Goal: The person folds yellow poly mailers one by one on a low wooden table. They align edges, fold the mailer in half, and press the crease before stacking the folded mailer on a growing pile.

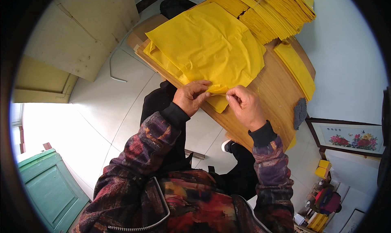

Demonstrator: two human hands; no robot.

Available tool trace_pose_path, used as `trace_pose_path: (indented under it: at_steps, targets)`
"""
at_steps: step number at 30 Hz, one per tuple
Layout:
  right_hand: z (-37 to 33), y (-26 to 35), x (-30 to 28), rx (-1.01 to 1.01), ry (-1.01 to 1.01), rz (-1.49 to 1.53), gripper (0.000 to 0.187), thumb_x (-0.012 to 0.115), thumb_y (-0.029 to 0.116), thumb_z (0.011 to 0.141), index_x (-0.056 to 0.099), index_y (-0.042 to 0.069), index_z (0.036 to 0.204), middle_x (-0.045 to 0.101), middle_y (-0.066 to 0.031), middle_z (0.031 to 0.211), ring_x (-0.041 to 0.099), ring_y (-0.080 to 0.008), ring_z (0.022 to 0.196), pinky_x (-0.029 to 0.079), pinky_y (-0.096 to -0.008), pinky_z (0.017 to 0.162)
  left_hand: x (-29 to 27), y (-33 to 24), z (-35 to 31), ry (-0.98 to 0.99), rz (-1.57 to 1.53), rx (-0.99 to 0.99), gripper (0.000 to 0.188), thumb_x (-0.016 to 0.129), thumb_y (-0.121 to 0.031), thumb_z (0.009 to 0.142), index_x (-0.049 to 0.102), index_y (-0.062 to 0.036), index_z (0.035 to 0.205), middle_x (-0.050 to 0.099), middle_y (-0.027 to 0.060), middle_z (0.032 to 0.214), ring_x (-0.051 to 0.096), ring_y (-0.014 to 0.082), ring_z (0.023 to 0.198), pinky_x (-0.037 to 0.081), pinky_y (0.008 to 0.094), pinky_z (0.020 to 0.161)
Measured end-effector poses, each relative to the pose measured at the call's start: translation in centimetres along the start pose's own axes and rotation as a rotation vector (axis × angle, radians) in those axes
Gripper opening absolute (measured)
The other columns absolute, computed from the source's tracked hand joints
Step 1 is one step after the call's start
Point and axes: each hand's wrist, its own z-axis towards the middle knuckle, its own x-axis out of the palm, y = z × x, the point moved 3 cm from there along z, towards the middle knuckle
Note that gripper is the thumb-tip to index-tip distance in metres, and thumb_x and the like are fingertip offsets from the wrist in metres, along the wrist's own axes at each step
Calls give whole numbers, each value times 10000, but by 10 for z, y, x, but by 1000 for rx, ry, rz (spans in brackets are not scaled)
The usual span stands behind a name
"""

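A wrinkled yellow sheet (207, 45) of thin material, paper or cloth, lies over the left part of the wooden table, with more yellow layers beneath. At its near edge, my left hand (190, 97) pinches the material between thumb and fingers. Just to the right, my right hand (247, 107) is closed, thumb against forefinger, on the same edge. A thin pale line, a cord or a folded rim, runs between my fingertips; which one I cannot tell. Below it a yellow corner (218, 105) hangs past the table's front edge.
Tall stacks of folded yellow sheets (273, 13) stand at the table's far end. A yellow strip (296, 68) and a grey cloth (300, 113) lie along the right side of the wooden table (264, 125). A framed flower picture (350, 136) stands beyond; a green cabinet door (53, 188) is at lower left.
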Motion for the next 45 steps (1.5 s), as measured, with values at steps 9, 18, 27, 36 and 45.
trace_pose_path:
  at_steps: [9, 18, 27, 36, 45]
  targets:
    - [2, 1, 2, -20, -128, 34, 71, 629, 35, 880, 604, -1, 935, 614, -109, 767, 593, -179, 633, 466, -278, 578, 2, -1, 0, -75, 82, 72, 153, 686, -26, 839, 659, 32, 978, 670, 135, 1119, 661, 235, 938, 529, 292, 813]
    - [-49, -14, 29, -54, -19, -234, 163, 672, 69, 829, 641, 71, 989, 593, -61, 859, 621, -277, 794, 513, -361, 662, 3, 7, -1, -107, -78, -102, 155, 679, -35, 847, 660, 26, 988, 672, 134, 1117, 658, 230, 952, 516, 294, 826]
    - [-38, -19, 26, -36, -9, -94, 83, 677, 19, 804, 627, 34, 869, 598, -94, 826, 618, -281, 740, 501, -351, 627, 2, 5, -1, -87, -58, -124, 154, 676, -36, 851, 657, 27, 990, 667, 121, 1123, 649, 207, 951, 514, 284, 819]
    - [-22, -21, 15, 112, 207, 57, 75, 670, 2, 818, 596, -8, 828, 604, -96, 788, 608, -214, 668, 469, -302, 589, 2, 3, -1, -79, -96, -116, 141, 681, -21, 849, 660, 27, 980, 661, 121, 1135, 650, 194, 933, 519, 278, 800]
    - [-13, -20, 7, 113, 280, 104, 67, 653, 33, 849, 605, -12, 839, 610, -89, 780, 590, -181, 673, 458, -285, 605, 1, 3, 0, -92, 0, 28, 139, 682, -23, 841, 658, 26, 968, 662, 129, 1132, 651, 199, 936, 515, 271, 784]
